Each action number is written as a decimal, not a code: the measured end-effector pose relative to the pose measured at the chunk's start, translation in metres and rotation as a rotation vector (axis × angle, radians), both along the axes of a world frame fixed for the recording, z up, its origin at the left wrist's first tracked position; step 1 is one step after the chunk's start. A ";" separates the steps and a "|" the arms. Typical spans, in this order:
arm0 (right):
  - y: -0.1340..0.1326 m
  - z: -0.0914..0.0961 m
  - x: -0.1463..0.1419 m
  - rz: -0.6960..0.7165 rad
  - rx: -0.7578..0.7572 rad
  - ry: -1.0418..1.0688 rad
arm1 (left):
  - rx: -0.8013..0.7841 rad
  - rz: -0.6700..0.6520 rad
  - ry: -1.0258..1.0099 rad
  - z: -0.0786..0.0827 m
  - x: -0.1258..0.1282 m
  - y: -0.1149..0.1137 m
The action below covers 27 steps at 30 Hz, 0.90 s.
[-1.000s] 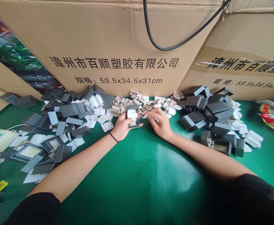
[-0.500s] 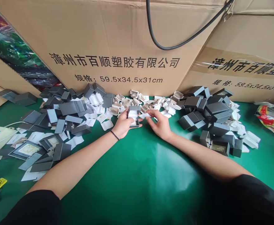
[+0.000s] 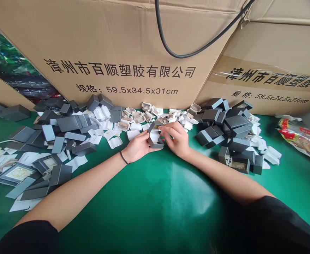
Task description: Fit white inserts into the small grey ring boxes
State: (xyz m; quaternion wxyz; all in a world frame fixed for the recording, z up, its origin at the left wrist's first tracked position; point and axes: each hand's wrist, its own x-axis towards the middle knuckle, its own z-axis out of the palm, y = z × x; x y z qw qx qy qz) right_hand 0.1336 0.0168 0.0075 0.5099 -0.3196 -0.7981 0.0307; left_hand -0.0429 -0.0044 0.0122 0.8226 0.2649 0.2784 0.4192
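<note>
In the head view, my left hand grips a small dark grey hinged box by its left side. The box is tilted with its lid up, and a pale lining shows inside. My right hand is at the box's right side, its fingers curled and pinched together by the opening. What those fingertips hold, if anything, is hidden. Just behind the hands lie several small pale inserts and loose white paper pieces.
Dark grey boxes are heaped at the left and right on a green tabletop. Large cardboard cartons stand behind, with a black cable hanging in front. A food packet lies far right.
The box in my left hand has tilted and turned toward my right hand. My right fingers have moved in to the box, and the white slip they held no longer shows clearly. The view shifted slightly.
</note>
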 end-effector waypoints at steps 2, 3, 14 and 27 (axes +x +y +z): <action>0.002 0.000 0.001 -0.038 -0.028 -0.035 | -0.008 0.011 0.021 -0.001 -0.001 0.000; 0.002 0.001 0.001 -0.051 -0.042 -0.054 | -0.011 0.008 0.022 -0.001 -0.002 0.000; 0.003 0.001 0.001 -0.150 -0.015 -0.158 | -0.019 -0.007 0.023 0.003 -0.001 -0.001; 0.010 -0.004 0.010 -0.207 0.212 -0.431 | -0.056 -0.016 -0.026 0.000 -0.003 -0.001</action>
